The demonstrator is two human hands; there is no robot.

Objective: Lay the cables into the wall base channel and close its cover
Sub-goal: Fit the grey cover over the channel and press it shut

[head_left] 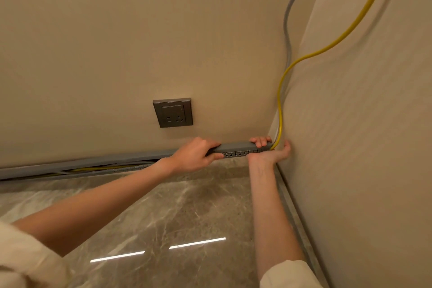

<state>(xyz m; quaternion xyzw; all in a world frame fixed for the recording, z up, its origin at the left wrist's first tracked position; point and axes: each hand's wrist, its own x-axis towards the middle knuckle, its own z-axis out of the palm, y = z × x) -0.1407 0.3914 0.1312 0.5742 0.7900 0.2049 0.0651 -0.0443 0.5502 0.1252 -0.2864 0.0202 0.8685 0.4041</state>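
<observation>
A grey base channel (93, 166) runs along the foot of the back wall to the corner. Its grey cover (236, 147) sits over the right end, above a slotted strip. My left hand (195, 156) grips the cover from above, thumb underneath. My right hand (268, 151) grips the cover's end at the corner, fingers curled over its top. A yellow cable (281, 91) and a grey cable (288, 30) hang down the corner and enter the channel by my right hand. To the left the channel gapes and the yellow cable shows inside.
A grey wall socket (173, 112) sits on the back wall above the channel. The right wall (362, 135) meets the back wall at the corner. Glossy marble floor (175, 217) lies below, with a skirting strip along the right wall.
</observation>
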